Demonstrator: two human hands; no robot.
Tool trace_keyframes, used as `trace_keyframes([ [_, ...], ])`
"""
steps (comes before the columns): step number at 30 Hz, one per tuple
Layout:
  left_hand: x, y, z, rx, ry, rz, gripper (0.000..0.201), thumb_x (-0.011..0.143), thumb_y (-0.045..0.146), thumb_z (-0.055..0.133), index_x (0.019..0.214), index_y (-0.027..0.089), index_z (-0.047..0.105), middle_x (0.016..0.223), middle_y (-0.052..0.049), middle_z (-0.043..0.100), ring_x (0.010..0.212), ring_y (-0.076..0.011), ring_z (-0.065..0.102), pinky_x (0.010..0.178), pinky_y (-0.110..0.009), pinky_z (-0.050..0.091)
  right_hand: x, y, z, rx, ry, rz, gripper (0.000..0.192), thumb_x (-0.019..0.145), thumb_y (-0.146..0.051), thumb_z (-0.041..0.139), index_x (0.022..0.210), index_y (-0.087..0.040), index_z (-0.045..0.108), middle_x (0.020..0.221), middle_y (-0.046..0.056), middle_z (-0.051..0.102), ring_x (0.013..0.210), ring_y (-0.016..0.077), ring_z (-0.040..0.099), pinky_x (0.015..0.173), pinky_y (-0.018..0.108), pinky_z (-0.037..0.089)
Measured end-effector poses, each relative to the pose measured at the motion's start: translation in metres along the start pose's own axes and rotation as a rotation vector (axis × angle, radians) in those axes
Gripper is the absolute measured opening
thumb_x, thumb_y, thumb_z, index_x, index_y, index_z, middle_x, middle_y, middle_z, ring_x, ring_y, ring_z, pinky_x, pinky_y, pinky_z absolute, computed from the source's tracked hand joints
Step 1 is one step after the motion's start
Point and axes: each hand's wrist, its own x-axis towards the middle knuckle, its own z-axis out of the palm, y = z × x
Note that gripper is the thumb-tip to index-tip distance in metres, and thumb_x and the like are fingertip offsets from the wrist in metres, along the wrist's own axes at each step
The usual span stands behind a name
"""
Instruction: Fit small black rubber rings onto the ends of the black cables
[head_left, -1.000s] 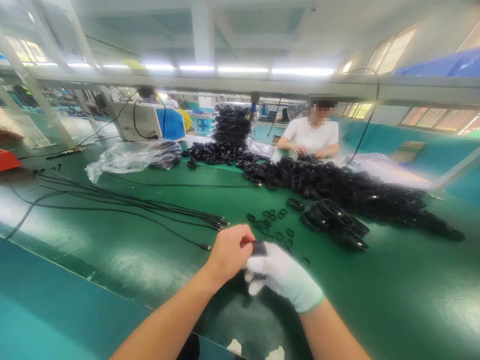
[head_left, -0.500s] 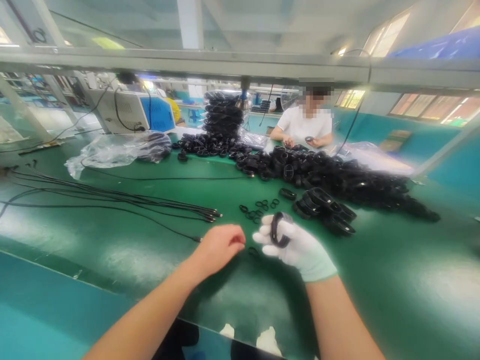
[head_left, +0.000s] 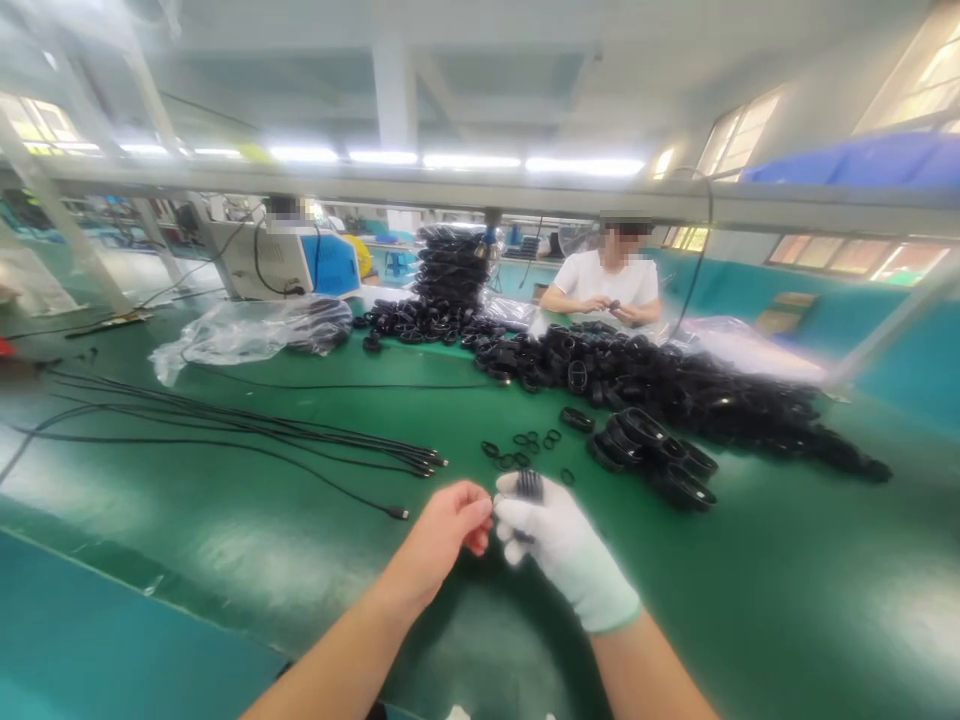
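Note:
My left hand (head_left: 456, 522) is bare, its thumb and fingers pinched together at the glove's fingertips; whatever sits in the pinch is too small to make out. My right hand (head_left: 566, 555), in a white glove, is closed round a coiled black cable (head_left: 529, 487) whose ridged turns show above the fingers. Just beyond the hands, several small black rings (head_left: 521, 440) lie loose on the green table (head_left: 315, 560). One more ring (head_left: 568, 477) lies by the glove. To the right sits a group of black coils (head_left: 649, 450).
Several straight black cables (head_left: 300, 425) stretch across the left side, plugs toward me. A long heap of black coils (head_left: 637, 365) lies behind, with a bagged stack (head_left: 452, 265) and clear plastic (head_left: 232, 330). Opposite sits a co-worker in a white shirt (head_left: 611, 280); a metal beam (head_left: 450, 190) crosses overhead.
My hands have come together, and the coil has turned from ring-side-on to edge-on in my glove. The ring beside the glove's fingertips no longer shows. The camera view has tilted up.

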Motion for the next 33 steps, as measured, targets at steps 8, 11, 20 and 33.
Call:
trace_keyframes([
  [8,-0.015,-0.011,-0.006,0.009,0.069,0.096,0.023,0.082,0.037,0.051,0.071,0.017,0.048,0.062,0.001,0.052,0.053,-0.0092,0.046,0.05,-0.02,0.035,-0.002,0.019,0.002,0.28,-0.315,0.106,0.044,0.062,-0.038,0.076,0.094,-0.019,0.052,0.067,-0.004,0.054,0.047,0.0041,0.047,0.034,0.011,0.033],
  [11,-0.026,0.003,-0.02,-0.3,-0.149,0.066,0.025,0.079,0.042,0.049,0.074,0.018,0.043,0.071,0.0,0.057,0.042,-0.0061,0.042,0.042,-0.02,0.03,-0.005,0.016,0.002,0.292,-0.533,0.149,0.05,0.049,-0.042,0.081,0.084,-0.018,0.055,0.064,-0.004,0.054,0.037,0.0055,0.044,0.025,0.014,0.03],
  [20,-0.032,0.054,-0.042,0.904,-0.421,0.13,0.01,0.069,0.018,0.057,0.071,0.022,0.066,0.069,0.003,0.064,0.074,-0.0146,0.055,0.063,-0.022,0.035,-0.01,0.005,0.0,0.201,-0.609,0.16,0.03,0.067,-0.028,0.072,0.089,-0.012,0.059,0.069,0.004,0.062,0.042,0.0089,0.054,0.029,0.015,0.037],
  [33,-0.019,0.043,-0.049,0.688,-0.247,0.159,0.048,0.061,0.019,0.07,0.107,0.023,0.058,0.1,0.001,0.066,0.09,-0.0167,0.054,0.075,-0.025,0.039,-0.008,0.002,0.001,-0.113,-0.353,0.224,0.046,0.068,-0.025,0.071,0.109,-0.012,0.055,0.084,0.008,0.065,0.06,0.0134,0.061,0.039,0.018,0.046],
])
